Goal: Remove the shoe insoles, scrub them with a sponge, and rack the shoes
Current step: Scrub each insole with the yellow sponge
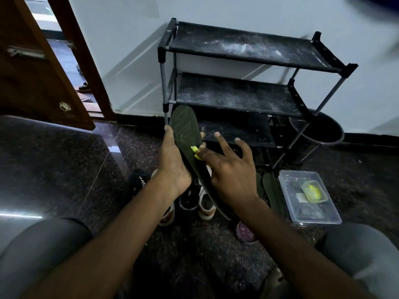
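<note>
Directly in front of the shoe rack (237, 93), level with its lowest shelf, the dark insole (185, 130) is held upright, toe end uppermost. The left hand (172, 165) grips it around the middle, thumb along the edge farther from the rack, fingertips curled round from behind. The right hand (228, 169) pinches a small yellow sponge (195, 150) against the insole face with thumb and forefinger; its other fingers are spread straight and hold nothing.

Step in hand: scrubbing. Recommended procedure: support the insole from behind at the point of pressure, since it will probably flex, and work in short strokes from toe to heel, covering the edges.

Below the insole, on the floor before the rack, stand the shoes (205, 203). More insoles (273, 190) lie by the rack's right foot, beside a clear container (287, 190). A black bucket (323, 134) stands behind that end of the rack.

Clearance: the toe end is close to the rack's left post; stroke away from it. Open floor lies left of the rack, toward the door (32, 72).
</note>
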